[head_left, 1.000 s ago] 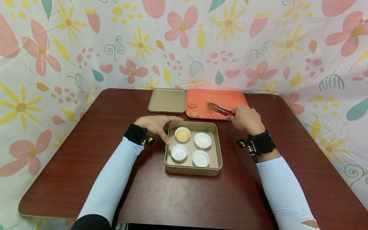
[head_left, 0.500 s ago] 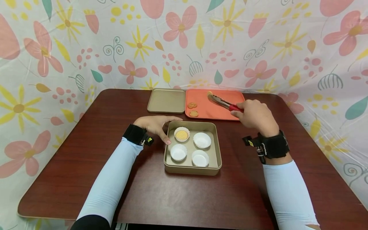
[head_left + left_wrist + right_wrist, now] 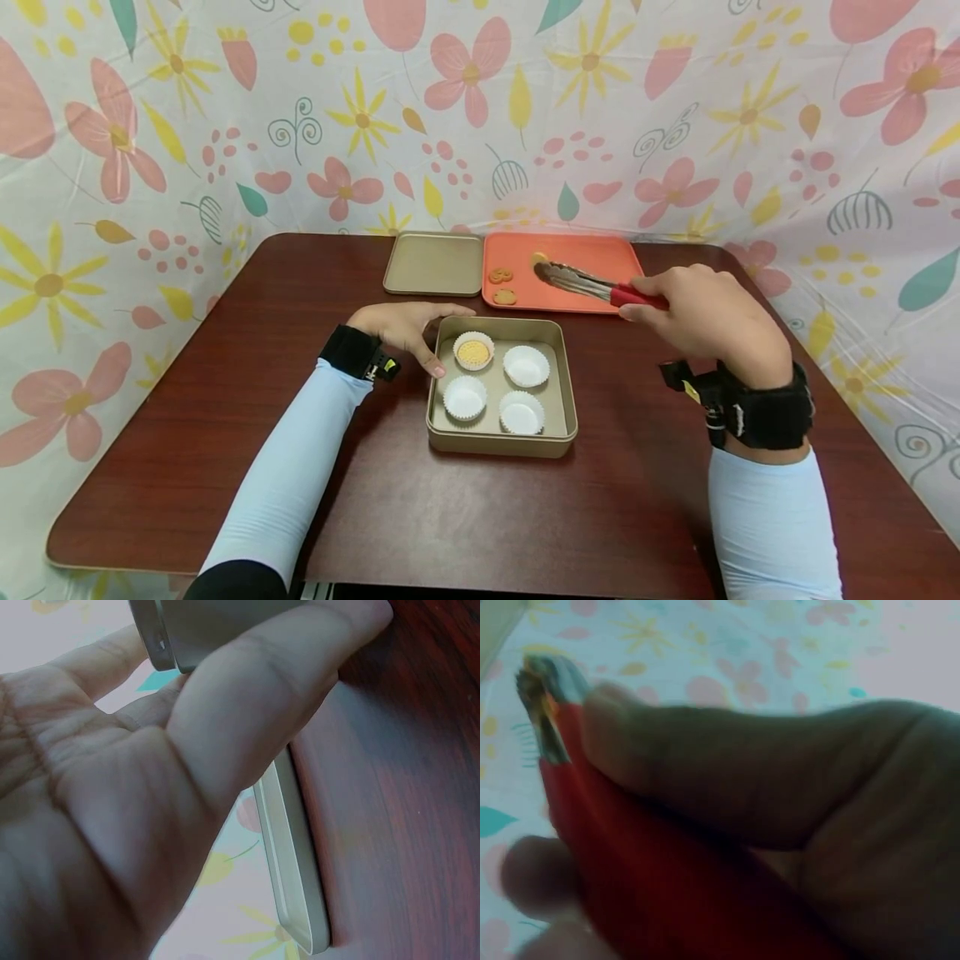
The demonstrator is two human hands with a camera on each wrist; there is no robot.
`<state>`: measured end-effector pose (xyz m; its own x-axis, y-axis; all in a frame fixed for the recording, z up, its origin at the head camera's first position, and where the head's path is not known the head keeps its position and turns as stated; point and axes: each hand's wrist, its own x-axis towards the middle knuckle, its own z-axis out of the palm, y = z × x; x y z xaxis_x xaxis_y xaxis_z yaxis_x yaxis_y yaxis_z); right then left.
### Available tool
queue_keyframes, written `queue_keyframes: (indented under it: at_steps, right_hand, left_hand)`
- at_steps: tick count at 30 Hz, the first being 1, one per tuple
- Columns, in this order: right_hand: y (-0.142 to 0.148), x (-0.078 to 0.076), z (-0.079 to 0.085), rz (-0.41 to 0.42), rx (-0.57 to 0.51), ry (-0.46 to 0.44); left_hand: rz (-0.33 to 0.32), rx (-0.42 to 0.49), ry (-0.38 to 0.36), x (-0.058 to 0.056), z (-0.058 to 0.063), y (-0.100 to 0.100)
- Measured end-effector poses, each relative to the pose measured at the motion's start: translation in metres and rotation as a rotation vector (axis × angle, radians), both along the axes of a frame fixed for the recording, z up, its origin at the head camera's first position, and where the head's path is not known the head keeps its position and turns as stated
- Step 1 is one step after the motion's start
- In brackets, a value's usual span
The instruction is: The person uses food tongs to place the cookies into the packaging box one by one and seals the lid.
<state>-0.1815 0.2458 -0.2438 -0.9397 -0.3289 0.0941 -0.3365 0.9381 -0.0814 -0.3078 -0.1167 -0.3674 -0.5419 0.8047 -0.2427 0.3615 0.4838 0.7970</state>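
Observation:
My right hand [image 3: 708, 317] grips the red handles of metal tongs [image 3: 577, 281], seen close up in the right wrist view. At the tongs' tips is a small yellowish cookie [image 3: 538, 258], over the orange tray [image 3: 592, 296]. On that tray lie a pretzel-shaped cookie [image 3: 500, 275] and a round cookie [image 3: 505, 297]. My left hand [image 3: 397, 325] rests at the far left corner of a gold square tin [image 3: 495, 446], thumb on its left side, fingers along its back. Inside the tin are several white paper cups [image 3: 527, 367]; the far left one holds a round yellow cookie [image 3: 473, 353].
A shallow gold lid [image 3: 435, 262] lies at the back of the brown table [image 3: 360, 500], against the orange tray's left side. Behind the table hangs a flower-patterned cloth [image 3: 480, 150].
My right hand has moved right and toward me, and the tongs have risen off the orange tray with the cookie at their tips. The left hand and tin stay in place.

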Motion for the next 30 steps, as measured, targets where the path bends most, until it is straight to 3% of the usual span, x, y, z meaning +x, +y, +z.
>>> queue_keyframes:
  at_steps: [6, 13, 21, 30]
  right_hand:
    - [0.000, 0.015, 0.006, 0.082, 0.009, -0.025]
    - [-0.006, 0.021, 0.006, 0.151, 0.038, 0.002]
    - [-0.007, 0.023, 0.006, 0.138, 0.065, -0.068]
    - [-0.014, 0.024, 0.002, 0.137, 0.078, -0.082]
  left_hand:
    - [-0.001, 0.002, -0.003, 0.000, 0.000, 0.001]
    - [-0.011, -0.003, 0.000, 0.000, 0.002, 0.000]
    - [-0.011, 0.002, -0.001, 0.000, 0.002, 0.001]
    - [-0.019, 0.006, -0.008, 0.000, 0.002, 0.001]
